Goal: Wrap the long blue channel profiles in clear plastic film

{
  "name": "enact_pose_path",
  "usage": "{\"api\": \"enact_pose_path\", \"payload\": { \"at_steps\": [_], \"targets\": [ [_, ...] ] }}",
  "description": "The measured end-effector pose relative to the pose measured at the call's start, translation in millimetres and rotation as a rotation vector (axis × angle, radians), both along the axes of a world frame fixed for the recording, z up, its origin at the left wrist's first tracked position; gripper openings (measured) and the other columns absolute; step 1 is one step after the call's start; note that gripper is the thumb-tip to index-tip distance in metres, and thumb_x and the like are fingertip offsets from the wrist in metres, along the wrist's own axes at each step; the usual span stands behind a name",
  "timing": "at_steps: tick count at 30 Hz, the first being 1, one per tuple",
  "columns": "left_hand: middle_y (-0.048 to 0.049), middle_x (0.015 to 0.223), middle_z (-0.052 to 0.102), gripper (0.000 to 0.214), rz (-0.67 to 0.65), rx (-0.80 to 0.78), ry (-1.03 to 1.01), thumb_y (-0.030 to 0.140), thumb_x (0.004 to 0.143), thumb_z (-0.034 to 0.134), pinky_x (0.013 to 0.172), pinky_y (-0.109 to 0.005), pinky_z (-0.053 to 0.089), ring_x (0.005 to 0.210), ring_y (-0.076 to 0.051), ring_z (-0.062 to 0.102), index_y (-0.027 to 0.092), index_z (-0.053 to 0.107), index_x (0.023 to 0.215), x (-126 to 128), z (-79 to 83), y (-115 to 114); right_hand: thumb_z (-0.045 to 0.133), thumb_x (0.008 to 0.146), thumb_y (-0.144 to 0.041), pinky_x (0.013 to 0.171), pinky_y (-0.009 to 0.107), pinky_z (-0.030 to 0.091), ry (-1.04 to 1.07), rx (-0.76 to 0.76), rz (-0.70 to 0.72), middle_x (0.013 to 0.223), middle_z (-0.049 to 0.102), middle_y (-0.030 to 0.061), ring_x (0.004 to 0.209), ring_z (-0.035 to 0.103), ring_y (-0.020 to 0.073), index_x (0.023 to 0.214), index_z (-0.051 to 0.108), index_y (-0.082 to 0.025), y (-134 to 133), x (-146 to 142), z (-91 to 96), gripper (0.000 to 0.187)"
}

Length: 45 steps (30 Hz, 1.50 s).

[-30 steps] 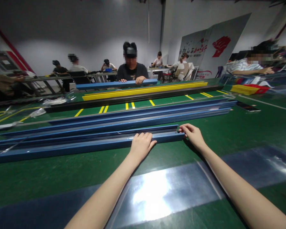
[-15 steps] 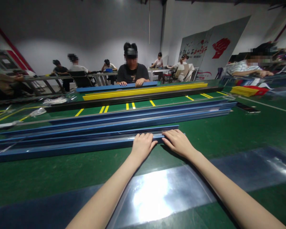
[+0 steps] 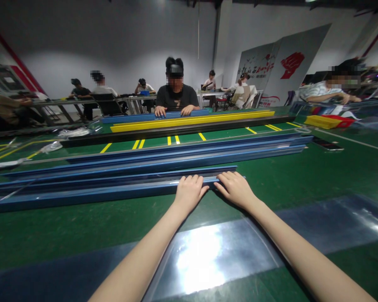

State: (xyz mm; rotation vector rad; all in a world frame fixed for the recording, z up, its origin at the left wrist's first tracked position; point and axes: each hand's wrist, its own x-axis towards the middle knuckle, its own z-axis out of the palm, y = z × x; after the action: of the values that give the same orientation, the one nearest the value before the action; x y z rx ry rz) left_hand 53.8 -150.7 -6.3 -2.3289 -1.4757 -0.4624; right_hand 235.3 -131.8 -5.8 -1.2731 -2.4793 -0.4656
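A long blue channel strip (image 3: 113, 194) lies across the green table, running out of view on the left. Near its right end, my left hand (image 3: 190, 191) is closed over the front edge, fingers curled over the top and thumb on the near side. Just to the right, my right hand (image 3: 234, 188) grips the end of the same strip in a similar way. A small gap separates the two thumbs. What the fingertips do behind the edge is hidden. More blue channel strips (image 3: 164, 160) lie just beyond, parallel to this one.
Glossy clear sheeting (image 3: 239, 247) covers the table under my forearms. Farther back are a black strip (image 3: 164, 135), a yellow strip (image 3: 192, 120), a phone (image 3: 327, 143) and a yellow tray (image 3: 323, 121). A co-worker (image 3: 176, 96) sits opposite, hands on another blue strip (image 3: 126, 119).
My hands stay in place on the blue strip. The co-worker opposite has shifted both hands slightly on their strip, the left-side one lifting a little and moving outward.
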Motion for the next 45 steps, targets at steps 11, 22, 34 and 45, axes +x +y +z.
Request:
{"api": "enact_pose_path", "payload": {
  "at_steps": [11,22,34,45],
  "targets": [
    [-0.0058,0.081,0.061,0.027,0.006,0.025,0.028,0.041,0.084,0.044,0.066,-0.033,0.032,0.078,-0.02,0.053,0.016,0.055,0.085,-1,-1.4,0,0.033,0.088,-0.022,0.07,0.031,0.027,0.197,-0.099,0.004,0.082,0.057,0.0065,0.079,0.045,0.0197,0.084,0.05,-0.018,-9,-15,-3.3,0.018],
    [-0.0063,0.083,0.061,0.027,-0.007,0.03,0.02,0.04,0.085,0.041,0.066,-0.033,0.031,0.079,-0.02,0.052,0.017,0.054,0.086,-2,-2.9,0,0.044,0.084,-0.03,0.075,0.031,0.026,0.353,-0.176,0.054,0.08,0.057,0.0027,0.079,0.045,0.0176,0.08,0.045,-0.019,-1,-11,-9.1,0.012],
    [-0.0052,0.088,0.06,0.023,-0.115,0.081,-0.115,0.03,0.088,0.038,0.071,-0.03,0.035,0.082,-0.018,0.051,0.016,0.054,0.097,-7,-3.2,0,0.038,0.078,-0.009,0.08,0.035,0.023,0.356,-0.226,0.082,0.08,0.056,0.0033,0.081,0.046,0.0171,0.078,0.044,-0.018,2,-6,-5.0,0.011],
    [-0.0078,0.095,0.059,0.028,-0.032,0.076,-0.077,0.037,0.084,0.045,0.076,-0.034,0.034,0.089,-0.021,0.051,0.016,0.053,0.102,-10,-2.4,1,0.038,0.077,-0.012,0.081,0.036,0.022,0.334,-0.194,0.061,0.079,0.057,0.0041,0.078,0.048,0.0172,0.08,0.045,-0.019,12,19,-8.0,0.011]
  ]
}}
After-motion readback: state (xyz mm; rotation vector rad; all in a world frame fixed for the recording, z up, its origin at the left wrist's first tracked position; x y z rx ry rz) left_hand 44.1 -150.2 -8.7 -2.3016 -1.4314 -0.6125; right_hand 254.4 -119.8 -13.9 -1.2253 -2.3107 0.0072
